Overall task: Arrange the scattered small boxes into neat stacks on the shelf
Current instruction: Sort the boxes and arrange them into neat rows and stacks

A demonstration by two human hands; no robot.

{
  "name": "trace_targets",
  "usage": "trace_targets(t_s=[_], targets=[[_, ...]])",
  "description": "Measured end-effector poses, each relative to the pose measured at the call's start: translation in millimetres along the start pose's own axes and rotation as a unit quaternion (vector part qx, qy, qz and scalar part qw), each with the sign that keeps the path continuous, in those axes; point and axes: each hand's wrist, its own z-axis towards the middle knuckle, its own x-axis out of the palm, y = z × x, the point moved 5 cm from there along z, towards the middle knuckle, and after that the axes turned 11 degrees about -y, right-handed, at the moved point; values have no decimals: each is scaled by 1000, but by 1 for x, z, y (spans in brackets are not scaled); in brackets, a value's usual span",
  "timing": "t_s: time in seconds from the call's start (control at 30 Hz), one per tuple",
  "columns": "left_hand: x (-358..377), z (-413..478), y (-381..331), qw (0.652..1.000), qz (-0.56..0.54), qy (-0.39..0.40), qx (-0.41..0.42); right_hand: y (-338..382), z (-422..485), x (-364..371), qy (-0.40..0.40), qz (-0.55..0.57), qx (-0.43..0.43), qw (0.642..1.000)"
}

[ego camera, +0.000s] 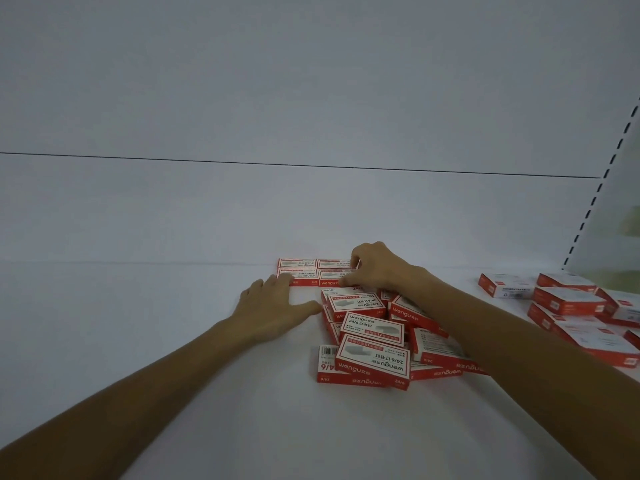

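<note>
Small red-and-white staple boxes lie on the white shelf. A neat group of them sits at the back against the wall. In front of it is a loose heap of several boxes. My left hand lies flat on the shelf with straight fingers, its fingertips touching the front left box of the neat group. My right hand reaches over the heap, its fingers and thumb curled round a box at the right of the neat group. That box is partly hidden by the hand.
A second scatter of larger red-and-white boxes lies at the right of the shelf. A slotted upright runs up the right side. The white back wall stands just behind the neat group.
</note>
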Motion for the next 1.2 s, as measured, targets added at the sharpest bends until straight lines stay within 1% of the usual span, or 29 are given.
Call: trace_targets(t_s=[0.1,0.17,0.27,0.33,0.43,0.5,0.63,0.9,0.97,1.07,1.2], targets=[[-8,-9,-7,999,-33,-40,1,1,0,-12,-26,19,-16,999],[-12,-20,-19,993,-108,-45,18,-1,-3,-23,-52,21,-30,998],[-5,-36,-45,973,-230,17,18,-12,-17,-33,-68,28,-25,997],[6,-39,-60,961,-272,46,-8,-24,-29,-32,-58,35,-5,998],[15,-42,-76,968,-249,35,-6,-42,-44,-28,-15,36,27,999],[16,-44,-80,972,-235,19,1,-48,-49,-27,-5,44,34,998],[17,-47,-80,975,-218,33,-19,-51,-54,-28,-25,70,27,997],[25,-55,-100,976,-211,39,-32,-62,-61,-34,-43,66,18,997],[25,-58,-108,980,-193,38,-25,-62,-62,-36,-46,72,9,996],[25,-62,-118,986,-154,59,-22,-58,-62,-37,-48,72,-11,996],[22,-62,-122,984,-157,73,-33,-60,-57,-41,-99,87,-13,991]])
